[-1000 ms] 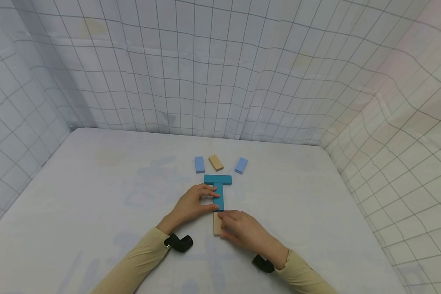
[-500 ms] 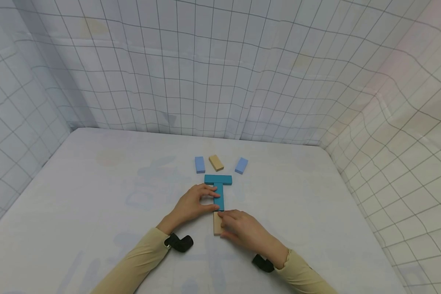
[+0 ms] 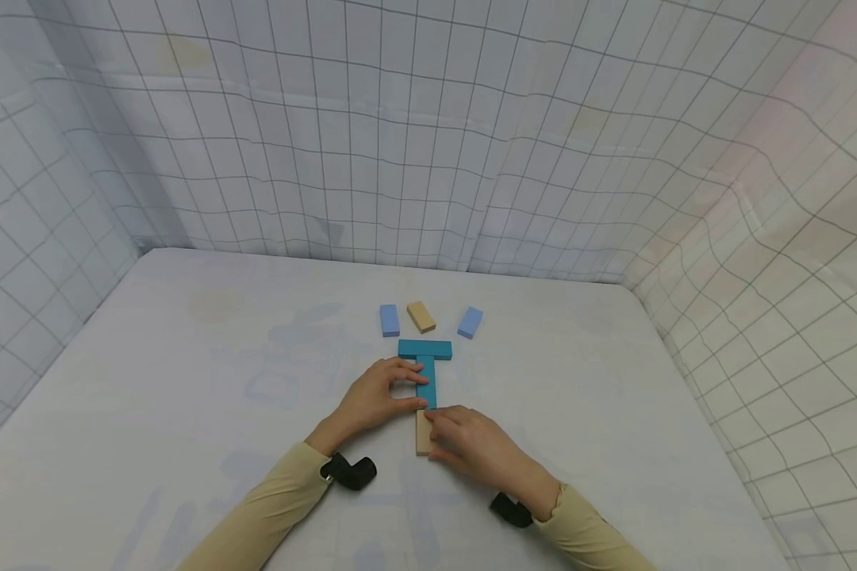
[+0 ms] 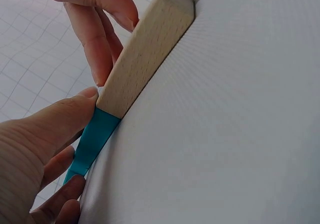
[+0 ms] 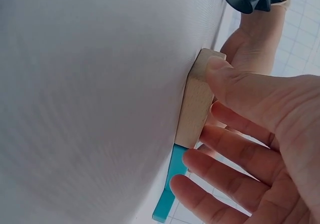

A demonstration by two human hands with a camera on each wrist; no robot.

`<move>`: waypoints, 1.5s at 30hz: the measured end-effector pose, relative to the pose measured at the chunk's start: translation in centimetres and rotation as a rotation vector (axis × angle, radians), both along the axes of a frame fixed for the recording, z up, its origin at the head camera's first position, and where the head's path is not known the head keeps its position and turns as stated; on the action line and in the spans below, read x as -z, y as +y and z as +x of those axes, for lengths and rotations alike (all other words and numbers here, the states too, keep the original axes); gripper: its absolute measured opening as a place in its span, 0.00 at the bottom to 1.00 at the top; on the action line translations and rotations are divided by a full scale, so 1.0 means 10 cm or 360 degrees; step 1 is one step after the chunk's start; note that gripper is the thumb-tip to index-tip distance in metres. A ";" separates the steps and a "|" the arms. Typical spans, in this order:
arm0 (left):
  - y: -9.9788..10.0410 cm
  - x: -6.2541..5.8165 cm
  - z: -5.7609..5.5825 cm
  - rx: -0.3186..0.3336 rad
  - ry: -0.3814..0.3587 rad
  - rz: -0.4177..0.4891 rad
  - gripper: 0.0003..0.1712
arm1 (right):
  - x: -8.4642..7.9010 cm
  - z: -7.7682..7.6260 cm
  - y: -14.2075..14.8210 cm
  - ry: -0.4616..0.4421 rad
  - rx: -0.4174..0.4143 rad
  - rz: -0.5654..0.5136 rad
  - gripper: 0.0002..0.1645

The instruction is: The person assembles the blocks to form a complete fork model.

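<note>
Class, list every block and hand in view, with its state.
lengthwise teal block: flat, partly hidden
crosswise teal block: flat, against lengthwise teal block
near wooden block: flat, end against lengthwise teal block
left pale-blue block: flat, apart
far wooden block: flat, slanted, apart
right pale-blue block: flat, slanted, apart
left hand: touching lengthwise teal block
right hand: holding near wooden block

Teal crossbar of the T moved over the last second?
No visible move any way: in the head view, the teal crossbar lies the same against the table's back edge.
</note>
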State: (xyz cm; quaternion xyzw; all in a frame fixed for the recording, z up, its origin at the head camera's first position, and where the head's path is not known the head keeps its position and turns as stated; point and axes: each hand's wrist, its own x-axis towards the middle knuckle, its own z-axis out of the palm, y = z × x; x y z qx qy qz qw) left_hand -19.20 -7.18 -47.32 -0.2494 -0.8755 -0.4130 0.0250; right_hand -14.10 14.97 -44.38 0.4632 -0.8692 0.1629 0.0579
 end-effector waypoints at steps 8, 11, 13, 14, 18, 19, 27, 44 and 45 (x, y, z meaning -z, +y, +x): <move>0.00 -0.01 -0.01 0.0008 0.0009 0.0005 0.19 | -0.03 -0.02 0.01 0.0013 -0.0009 -0.0003 0.18; 0.01 -0.01 -0.01 0.0012 0.0005 0.0009 0.20 | -0.04 -0.03 0.01 0.0023 -0.0015 0.0012 0.16; 0.01 -0.02 -0.01 0.0015 0.0000 0.0014 0.20 | -0.05 -0.03 0.02 0.0044 -0.0009 0.0029 0.15; 0.01 -0.02 -0.01 0.0016 -0.0004 0.0012 0.20 | -0.05 -0.03 0.03 0.0049 -0.0003 0.0034 0.15; 0.02 -0.02 -0.01 0.0022 0.0010 -0.0006 0.20 | -0.05 -0.03 0.05 0.0064 0.0023 0.0062 0.19; 0.02 -0.02 -0.01 0.0023 0.0017 -0.0014 0.20 | -0.05 -0.03 0.06 0.0062 0.0026 0.0070 0.20; 0.01 -0.04 0.01 0.0030 0.0055 -0.0042 0.21 | -0.06 -0.02 0.10 0.0028 -0.0002 0.0098 0.26; -0.01 0.01 -0.02 0.0098 0.0245 -0.0127 0.16 | -0.04 -0.06 0.20 -0.0182 -0.0039 0.0100 0.28; -0.01 0.02 -0.02 0.0099 0.0268 -0.0149 0.16 | -0.04 -0.07 0.20 -0.0180 -0.0040 0.0094 0.28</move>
